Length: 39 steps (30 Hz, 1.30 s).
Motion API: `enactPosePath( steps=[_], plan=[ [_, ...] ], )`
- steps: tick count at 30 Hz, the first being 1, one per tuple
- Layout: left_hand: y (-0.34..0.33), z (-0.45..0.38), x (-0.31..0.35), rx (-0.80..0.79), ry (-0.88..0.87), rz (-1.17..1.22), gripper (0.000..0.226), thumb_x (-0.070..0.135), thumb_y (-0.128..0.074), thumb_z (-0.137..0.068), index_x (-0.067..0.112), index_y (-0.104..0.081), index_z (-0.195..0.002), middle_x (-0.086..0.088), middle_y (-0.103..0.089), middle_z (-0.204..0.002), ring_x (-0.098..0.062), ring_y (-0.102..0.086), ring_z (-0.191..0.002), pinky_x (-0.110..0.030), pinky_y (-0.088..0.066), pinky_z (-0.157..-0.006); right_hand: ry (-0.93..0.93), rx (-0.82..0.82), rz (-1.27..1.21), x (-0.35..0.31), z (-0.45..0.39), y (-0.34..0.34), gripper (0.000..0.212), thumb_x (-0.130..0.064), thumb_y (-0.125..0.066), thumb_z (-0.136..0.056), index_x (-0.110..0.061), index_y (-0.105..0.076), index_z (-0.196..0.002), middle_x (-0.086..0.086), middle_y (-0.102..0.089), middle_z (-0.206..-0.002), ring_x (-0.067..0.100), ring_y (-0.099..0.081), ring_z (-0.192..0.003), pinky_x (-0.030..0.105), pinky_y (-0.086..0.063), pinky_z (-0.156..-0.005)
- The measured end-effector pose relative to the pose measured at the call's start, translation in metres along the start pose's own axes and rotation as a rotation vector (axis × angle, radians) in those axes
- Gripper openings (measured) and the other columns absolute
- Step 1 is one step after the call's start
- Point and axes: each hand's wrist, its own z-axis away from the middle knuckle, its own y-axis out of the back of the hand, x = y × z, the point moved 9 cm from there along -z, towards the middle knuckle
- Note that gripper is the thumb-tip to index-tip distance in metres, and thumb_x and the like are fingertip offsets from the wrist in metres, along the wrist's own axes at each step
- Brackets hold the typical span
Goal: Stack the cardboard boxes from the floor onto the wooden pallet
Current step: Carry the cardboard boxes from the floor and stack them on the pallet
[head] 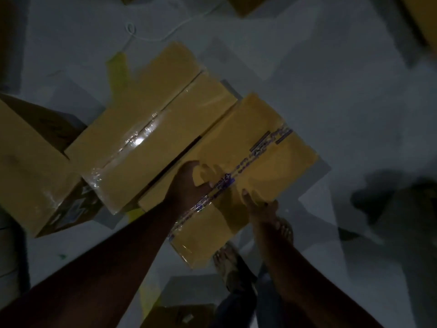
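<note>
A cardboard box (255,166) sealed with printed blue tape sits in the middle of the dim head view. My left hand (189,185) grips its near left edge, thumb on top. At the near right edge, my right hand (257,204) holds the same box, its fingers hidden below. A second cardboard box (151,129) with shiny clear tape lies right beside it on the left, touching it. I see no wooden pallet.
A third box (30,166) lies at the left edge. More boxes show at the top (246,4) and bottom (179,316). My sandalled feet (227,263) stand on the pale floor (331,91) below the held box. A white cord (142,34) lies on the floor at the top.
</note>
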Motion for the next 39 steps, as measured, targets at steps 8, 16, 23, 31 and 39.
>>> enactPosePath(
  steps=[8, 16, 23, 31, 39],
  plan=[
    [-0.017, -0.053, -0.027, 0.161, 0.110, -0.260, 0.116, 0.056, -0.084, -0.073, 0.005, -0.024, -0.158, -0.021, -0.031, -0.160, -0.038, -0.029, -0.148, -0.052, -0.033, -0.117, -0.004, -0.076, -0.265, 0.069, -0.044, -0.004, 0.071, -0.053, -0.084, -0.081, -0.015, -0.065, -0.137, 0.004, -0.069, -0.132, 0.027, -0.068, -0.113, 0.042, -0.061, -0.094],
    [-0.021, -0.019, 0.006, -0.016, 0.096, -0.207, 0.103, 0.074, -0.068, -0.077, 0.015, -0.036, -0.156, -0.010, -0.044, -0.157, -0.032, -0.042, -0.144, -0.044, -0.039, -0.114, -0.142, -0.162, -0.392, 0.082, 0.000, 0.034, 0.073, -0.071, -0.063, -0.087, -0.029, -0.053, -0.145, 0.008, -0.060, -0.142, 0.041, -0.064, -0.117, 0.058, -0.058, -0.090],
    [0.021, 0.094, 0.164, -0.115, -0.117, 0.026, 0.053, 0.050, -0.080, -0.082, 0.034, -0.063, -0.130, 0.018, -0.069, -0.122, -0.002, -0.064, -0.112, -0.031, -0.050, -0.101, 0.181, -0.157, -0.576, 0.003, 0.105, 0.192, 0.042, -0.022, -0.062, -0.101, -0.030, -0.058, -0.142, -0.009, -0.071, -0.129, 0.020, -0.067, -0.118, 0.048, -0.055, -0.097],
    [0.025, 0.287, 0.364, -0.194, -0.415, 0.133, 0.049, 0.038, -0.077, -0.089, 0.030, -0.062, -0.135, 0.016, -0.070, -0.118, 0.010, -0.063, -0.099, -0.007, -0.051, -0.078, 0.341, 0.106, -0.738, -0.009, 0.284, 0.404, 0.063, -0.006, -0.069, -0.095, -0.026, -0.039, -0.147, 0.002, -0.064, -0.138, 0.026, -0.062, -0.126, 0.050, -0.053, -0.102],
    [-0.057, 0.439, 0.456, -0.359, -0.632, -0.039, 0.078, 0.074, -0.071, -0.072, 0.035, -0.057, -0.138, 0.011, -0.069, -0.126, -0.017, -0.067, -0.111, -0.048, -0.056, -0.097, 0.444, 0.334, -0.737, 0.069, 0.410, 0.550, 0.074, -0.028, -0.073, -0.094, -0.061, -0.032, -0.147, -0.017, -0.057, -0.139, 0.011, -0.060, -0.119, 0.043, -0.056, -0.092]
  ],
)
